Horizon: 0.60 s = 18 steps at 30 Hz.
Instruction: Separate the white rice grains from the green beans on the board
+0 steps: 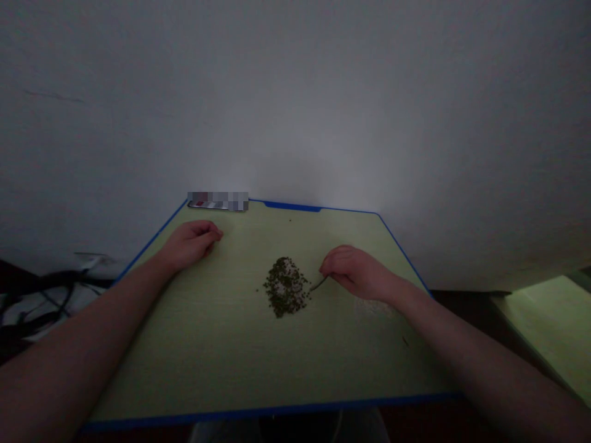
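Forearms (87,338): both bare, reaching in from the near left and near right corners over the table.
Near table edge (277,411): blue trim, running across the near side, with dim, pale shapes below it too dark to make out.
Dark sliver (405,341): lying on the near right part of the tabletop, just beside the right forearm.
Pale patch (373,307): small whitish grains, it seems, spread on the tabletop at right, just on the near side of the right hand.
Mixed pile (281,295): small green pieces and whitish grains heaped together on the middle of the tabletop, between the hands, with a few green bits strayed around its rim.
Thin curved utensil (319,283): slanting down to the left, its tip at the pile's right edge; whether the two touch is hard to tell.
Right hand (357,271): fingers pinched around the utensil's upper end, right of the pile.
Left hand (191,242): curled closed on the far left of the tabletop, well apart from the pile; its inside is hidden.
Phone (217,205): flat at the far left corner, partly pixelated.
Wall (295,92): plain grey, behind everything.
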{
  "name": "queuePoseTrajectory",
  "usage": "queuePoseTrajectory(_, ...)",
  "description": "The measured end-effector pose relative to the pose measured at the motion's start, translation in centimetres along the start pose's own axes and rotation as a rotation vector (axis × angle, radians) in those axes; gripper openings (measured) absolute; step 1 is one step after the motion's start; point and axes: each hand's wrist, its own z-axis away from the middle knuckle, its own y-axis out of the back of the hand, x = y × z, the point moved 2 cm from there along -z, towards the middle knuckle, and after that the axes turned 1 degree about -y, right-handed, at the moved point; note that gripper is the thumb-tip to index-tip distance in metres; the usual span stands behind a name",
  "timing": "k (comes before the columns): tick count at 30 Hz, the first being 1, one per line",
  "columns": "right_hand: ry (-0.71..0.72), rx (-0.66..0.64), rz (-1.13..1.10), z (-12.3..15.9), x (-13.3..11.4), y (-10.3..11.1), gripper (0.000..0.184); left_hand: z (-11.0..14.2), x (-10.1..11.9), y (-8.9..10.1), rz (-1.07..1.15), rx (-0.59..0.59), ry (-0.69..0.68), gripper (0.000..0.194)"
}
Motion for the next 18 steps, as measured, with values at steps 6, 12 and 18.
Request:
queuePoseTrajectory(6,-0.005,0.025,0.021,0.14,0.27,0.5,0.022,-0.11,-0.28,0.08,-0.017,-0.003,-0.021,0.023)
queuePoseTrajectory(12,0.01,-0.011,0.012,0.11,0.58,-0.08,0.025,-0.06,-0.37,0.07,0.01,-0.029,-0.013,0.022)
queuePoseTrajectory(18,0.008,-0.018,0.006,0.62,0.64,0.24,0.024,0.24,0.05,0.05,-0.005,-0.032,0.008,0.021)
